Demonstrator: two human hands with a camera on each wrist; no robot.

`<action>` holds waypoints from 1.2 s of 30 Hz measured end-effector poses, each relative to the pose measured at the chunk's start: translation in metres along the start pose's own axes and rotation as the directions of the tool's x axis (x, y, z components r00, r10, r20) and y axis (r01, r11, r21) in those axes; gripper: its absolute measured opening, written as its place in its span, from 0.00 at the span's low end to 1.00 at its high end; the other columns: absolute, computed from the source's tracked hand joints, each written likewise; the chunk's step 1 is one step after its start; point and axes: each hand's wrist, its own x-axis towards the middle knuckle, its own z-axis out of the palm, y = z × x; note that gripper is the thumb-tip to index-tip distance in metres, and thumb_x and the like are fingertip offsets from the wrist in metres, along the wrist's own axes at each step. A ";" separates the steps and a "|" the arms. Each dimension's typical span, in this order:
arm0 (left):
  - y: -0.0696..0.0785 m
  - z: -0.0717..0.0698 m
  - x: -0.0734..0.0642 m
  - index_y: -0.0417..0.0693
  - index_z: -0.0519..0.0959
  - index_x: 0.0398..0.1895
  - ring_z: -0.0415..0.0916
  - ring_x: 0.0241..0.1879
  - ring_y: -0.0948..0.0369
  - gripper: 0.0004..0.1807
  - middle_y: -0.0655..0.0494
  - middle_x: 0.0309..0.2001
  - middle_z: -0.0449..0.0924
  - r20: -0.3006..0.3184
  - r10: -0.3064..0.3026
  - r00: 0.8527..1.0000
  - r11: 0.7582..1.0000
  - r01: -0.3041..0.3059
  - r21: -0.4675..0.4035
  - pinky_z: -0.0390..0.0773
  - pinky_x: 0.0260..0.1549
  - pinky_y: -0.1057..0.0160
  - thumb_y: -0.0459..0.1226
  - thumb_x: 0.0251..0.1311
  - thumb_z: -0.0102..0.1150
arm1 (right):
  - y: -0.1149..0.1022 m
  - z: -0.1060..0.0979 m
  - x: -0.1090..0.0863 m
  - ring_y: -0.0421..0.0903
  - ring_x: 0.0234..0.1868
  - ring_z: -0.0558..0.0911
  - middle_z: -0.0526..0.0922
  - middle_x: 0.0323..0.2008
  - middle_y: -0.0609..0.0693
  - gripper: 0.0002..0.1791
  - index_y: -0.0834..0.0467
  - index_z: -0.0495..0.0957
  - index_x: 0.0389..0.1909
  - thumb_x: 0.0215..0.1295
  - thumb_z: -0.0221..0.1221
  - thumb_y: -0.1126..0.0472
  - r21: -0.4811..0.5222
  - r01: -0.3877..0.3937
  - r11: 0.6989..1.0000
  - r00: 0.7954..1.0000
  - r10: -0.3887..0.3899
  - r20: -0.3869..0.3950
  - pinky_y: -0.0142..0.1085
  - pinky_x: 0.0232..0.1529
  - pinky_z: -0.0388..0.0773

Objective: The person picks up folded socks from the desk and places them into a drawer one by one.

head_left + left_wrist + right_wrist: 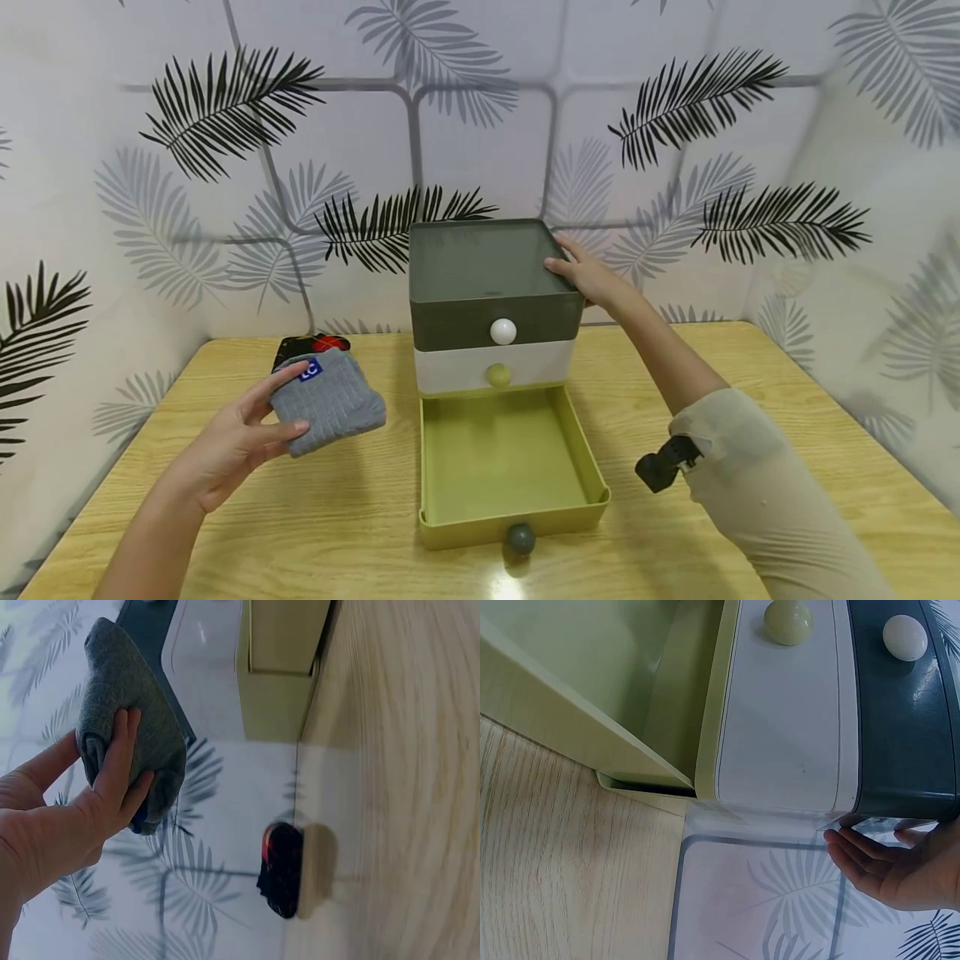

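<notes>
In the head view my left hand (232, 442) pinches a folded grey sock bundle (330, 404) between thumb and fingers, above the table's left side. A blue label with white letters shows on the bundle. In the left wrist view the ribbed sock fabric hangs clear of the table. My right hand (596, 279) rests on the top right edge of a three-tier drawer unit (487, 262), fingers lying against its side. The bottom green drawer (495, 458) is pulled out with nothing in it. The dark grey top and white middle drawers are closed.
A black and red folded item (327, 342) lies behind the left hand, near the back edge of the wooden table (360, 542). Leaf-patterned covering (480, 150) stands behind the table. The open drawer's dark round knob (521, 539) juts toward the front.
</notes>
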 end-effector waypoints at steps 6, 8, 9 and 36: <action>0.007 0.033 0.001 0.58 0.55 0.70 0.71 0.45 0.58 0.38 0.44 0.65 0.44 0.090 -0.059 0.994 0.998 0.061 -0.023 0.74 0.43 0.60 0.26 0.59 0.54 | -0.001 0.001 -0.001 0.64 0.61 0.62 0.47 0.68 0.66 0.36 0.53 0.34 0.73 0.72 0.42 0.52 -0.005 -0.001 1.000 1.000 0.001 -0.001 0.56 0.51 0.66; 0.008 0.043 0.001 0.57 0.56 0.70 0.70 0.46 0.56 0.38 0.43 0.66 0.44 0.110 -0.088 0.990 0.995 0.092 -0.034 0.73 0.44 0.60 0.26 0.59 0.55 | -0.001 0.001 -0.001 0.64 0.60 0.62 0.47 0.67 0.66 0.36 0.52 0.34 0.73 0.72 0.42 0.52 -0.001 -0.003 1.000 1.000 0.003 -0.001 0.56 0.51 0.66; 0.008 0.048 0.002 0.57 0.55 0.70 0.70 0.46 0.56 0.38 0.43 0.66 0.43 0.121 -0.099 0.988 0.994 0.104 -0.038 0.73 0.44 0.59 0.27 0.59 0.56 | -0.001 0.001 -0.001 0.64 0.60 0.62 0.47 0.67 0.66 0.36 0.52 0.34 0.73 0.72 0.42 0.52 0.000 -0.005 1.000 1.000 0.005 -0.002 0.56 0.50 0.66; -0.040 0.157 0.057 0.44 0.56 0.69 0.72 0.42 0.53 0.35 0.37 0.63 0.51 0.237 -0.173 0.956 0.971 0.205 -0.119 0.74 0.44 0.53 0.19 0.57 0.50 | 0.002 0.001 0.000 0.64 0.60 0.63 0.49 0.67 0.66 0.36 0.51 0.34 0.73 0.72 0.42 0.51 0.008 -0.002 1.000 1.000 0.002 -0.009 0.55 0.50 0.67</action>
